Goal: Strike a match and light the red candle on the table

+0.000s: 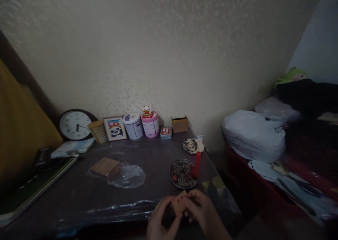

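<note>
At the table's front edge, near its right corner, the left hand (161,220) and right hand (203,213) meet around a small tan box (179,203), each grip pinching it from its own side. Just behind stands a red candle (197,164) on a round metal dish (182,173), with a plate of matchsticks (192,145) farther back.

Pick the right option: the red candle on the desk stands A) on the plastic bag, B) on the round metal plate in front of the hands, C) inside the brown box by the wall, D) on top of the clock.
B: the red candle stands upright at the right edge of the round metal plate, just beyond both hands.
</note>
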